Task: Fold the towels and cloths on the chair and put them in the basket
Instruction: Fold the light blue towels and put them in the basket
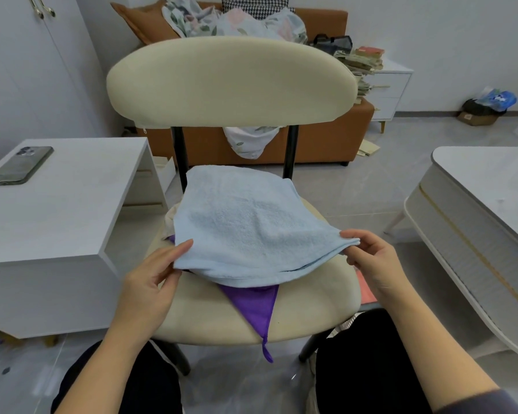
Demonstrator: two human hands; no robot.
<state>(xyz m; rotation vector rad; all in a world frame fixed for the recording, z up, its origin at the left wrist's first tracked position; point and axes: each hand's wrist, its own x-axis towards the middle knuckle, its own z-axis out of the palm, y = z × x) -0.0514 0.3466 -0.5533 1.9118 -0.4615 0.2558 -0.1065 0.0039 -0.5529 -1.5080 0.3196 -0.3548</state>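
both hands' grip pinches the light blue towel (245,228): left hand (150,282), right hand (374,261), over the chair (311,309).

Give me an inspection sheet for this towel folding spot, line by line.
Surface: cream chair seat, partly bare.
Job's things: light blue towel folded over, lying on a purple cloth; a cream cloth peeks out behind; basket not seen.
Clutter: phone on the white side table.
Grippers: left hand and right hand each pinch a near corner of the towel.
Cables: nothing seen.
Surroundings: orange sofa with floral bedding; stacked books.
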